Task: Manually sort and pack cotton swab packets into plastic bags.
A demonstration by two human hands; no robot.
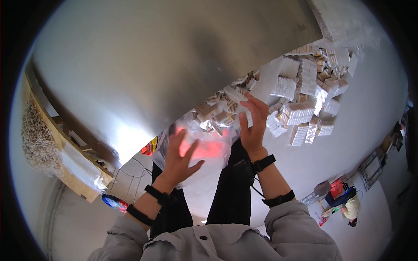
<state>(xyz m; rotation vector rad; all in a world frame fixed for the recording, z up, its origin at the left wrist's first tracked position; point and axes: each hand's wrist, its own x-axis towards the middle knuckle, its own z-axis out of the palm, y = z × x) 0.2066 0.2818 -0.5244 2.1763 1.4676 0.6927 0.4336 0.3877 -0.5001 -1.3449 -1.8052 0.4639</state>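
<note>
Bagging step: left hand [180,154], fingers spread, props clear plastic bag [204,145] open; right hand [251,122] pinches small white packet [244,114] from pile [300,104]. Next likely: drop packet into mouth.

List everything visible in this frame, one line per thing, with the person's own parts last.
metal table: one, grey, fills the upper left and centre.
small packs: a heap, too many to count, tan and white in clear wrap, at the table's right edge.
clear plastic bag: one, see-through with a pink glow, between the hands.
wooden frame: one, light brown, far left.
another person: one, yellowish top, on the floor at lower right.
wrist bands: four, black, two per forearm.
jacket: one, pale grey, bottom edge.
left hand: open fingers on the bag.
right hand: grips one white pack above the bag.
</note>
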